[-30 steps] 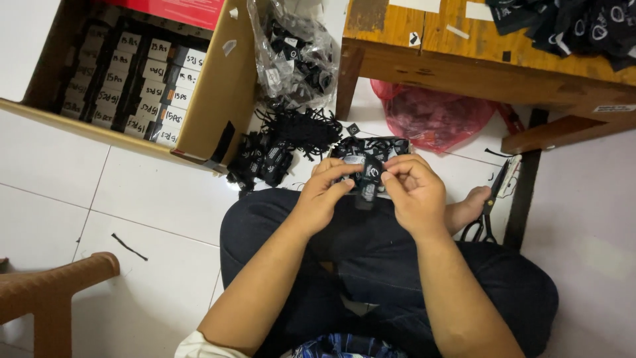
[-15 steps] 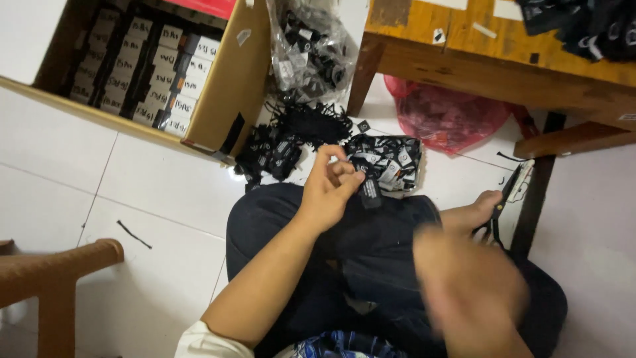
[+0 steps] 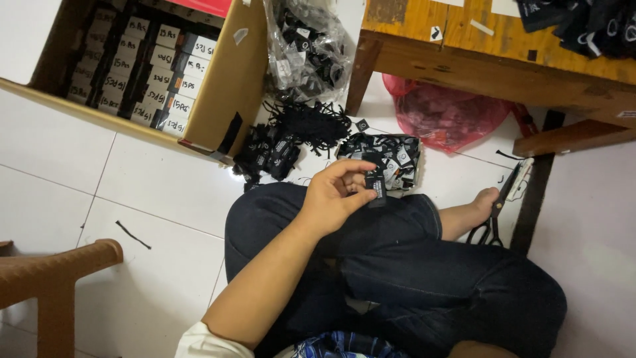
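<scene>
The left hand pinches a small stack of black tags just above the lap, near the tag pile; held one-handed, the stack could fan apart and spill, the right hand being out of view.

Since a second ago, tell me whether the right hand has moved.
Yes. It was at the black tag bundle beside the left hand; it has pulled back toward the body and out of view, away from the wooden table.

Evenly lit from above, soft and fairly bright. Mild sheen on the white floor tiles; faint shadows under the wooden tabletop. Sharp through the middle, slightly soft toward the lower corners. Black items lose detail in shade.
</scene>
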